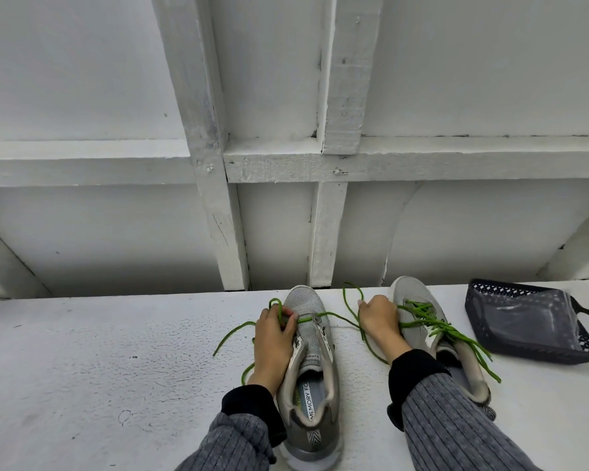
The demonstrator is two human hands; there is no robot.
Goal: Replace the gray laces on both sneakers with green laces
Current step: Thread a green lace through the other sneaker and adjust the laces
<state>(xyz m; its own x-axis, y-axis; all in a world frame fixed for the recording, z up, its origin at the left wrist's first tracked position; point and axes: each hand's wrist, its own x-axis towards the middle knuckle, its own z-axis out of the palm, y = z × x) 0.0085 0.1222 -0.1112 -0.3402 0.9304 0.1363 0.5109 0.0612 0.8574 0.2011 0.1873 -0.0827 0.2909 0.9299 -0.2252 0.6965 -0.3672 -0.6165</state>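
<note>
Two grey sneakers stand toe-away on a white surface. The left sneaker (308, 362) has a green lace (334, 315) threaded only through its front eyelets; both ends trail loose on the surface. My left hand (273, 334) pinches that lace at the left side of the sneaker's front. My right hand (378, 320) grips the lace's other end between the two sneakers. The right sneaker (419, 300) is laced up its whole front with a second green lace (436, 326), whose ends lie across its opening. My right forearm hides part of that sneaker's heel.
A dark plastic basket (558, 348) lies tipped at the right and holds a clear plastic bag (531, 317). A white wooden frame wall (327, 164) rises straight behind the surface's far edge. The white surface (99, 368) stretches out to the left.
</note>
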